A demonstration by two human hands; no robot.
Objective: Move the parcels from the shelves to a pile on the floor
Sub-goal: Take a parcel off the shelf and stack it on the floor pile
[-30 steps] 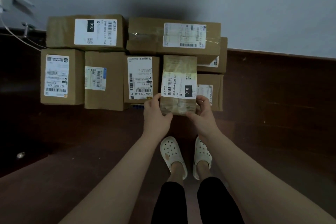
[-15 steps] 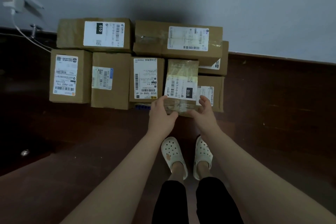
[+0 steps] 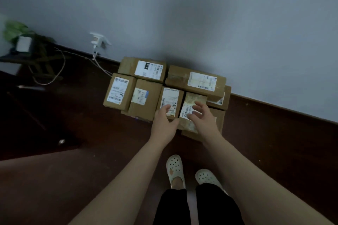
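Observation:
Several brown cardboard parcels with white labels form a pile [image 3: 146,95] on the dark floor against the wall. A small taped parcel [image 3: 193,101] lies on the pile's near right part, on top of a larger box. My left hand [image 3: 164,121] hovers with relaxed fingers over the parcel to its left [image 3: 171,97], holding nothing. My right hand [image 3: 202,117] is spread over the taped parcel with fingers apart, not gripping it. The long parcel [image 3: 198,80] sits behind them by the wall.
The grey wall [image 3: 201,23] runs behind the pile. A wall socket with plug [image 3: 97,41] and a looping cable [image 3: 60,71] are at the left. A plant on a dark stand [image 3: 20,42] is at far left. My white clogs [image 3: 174,169] stand before the pile.
Both hands have let go of the small taped parcel, which now rests on the pile. My view has pulled back and swung, showing the socket, cable and plant.

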